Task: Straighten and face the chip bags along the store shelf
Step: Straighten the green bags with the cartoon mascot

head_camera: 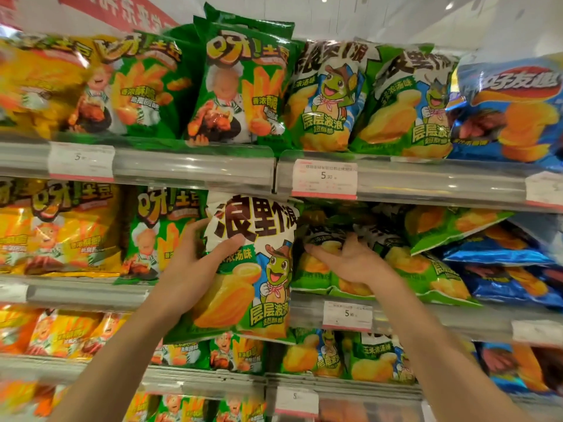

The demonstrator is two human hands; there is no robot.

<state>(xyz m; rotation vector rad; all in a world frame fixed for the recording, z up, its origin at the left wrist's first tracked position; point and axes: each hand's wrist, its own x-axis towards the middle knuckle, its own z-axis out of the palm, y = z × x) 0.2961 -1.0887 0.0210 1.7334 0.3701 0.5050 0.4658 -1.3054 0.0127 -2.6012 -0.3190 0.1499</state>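
Forearms nearest. My left hand (195, 263) grips upright green frog bag (243, 269), held in front of middle shelf (441, 315). Right hand (350, 260), fingers spread, presses slumped bags (396, 263) to right. Risk: slumped bags slide forward off shelf once pressure lifts.

Store shelves (195, 166) in stacked tiers, clear price rails along the front edges. On the top tier, upright: yellow bags (39, 86) far left, green fry bags (240, 86) at centre, turtle bags (329, 95) right, blue bags (511, 111) far right. On the middle tier, toppled green bags (426, 269) lying flat, possibly overlapping, beside slumped blue packs (502, 278).
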